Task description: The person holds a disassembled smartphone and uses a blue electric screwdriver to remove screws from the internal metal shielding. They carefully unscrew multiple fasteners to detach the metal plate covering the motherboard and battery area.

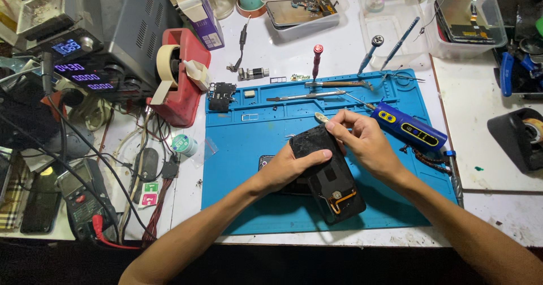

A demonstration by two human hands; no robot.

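A black phone back panel point(334, 183), with an orange flex cable and a small round part on its inner side, lies tilted over the blue work mat point(254, 132). My left hand point(285, 169) grips its left edge, thumb stretched across the top. My right hand point(362, 140) pinches the panel's upper right corner, with a thin pale pick between the fingertips. Under the panel a dark phone body point(266, 161) shows partly; the rest is hidden by my left hand.
A blue electric screwdriver point(410, 127) lies right of my right hand. Tweezers point(305, 96), precision screwdrivers point(315, 61) and small parts sit on the mat's far edge. A red tape dispenser point(181, 75), power supply point(96, 41) and cables crowd the left. Plastic trays point(464, 19) stand behind.
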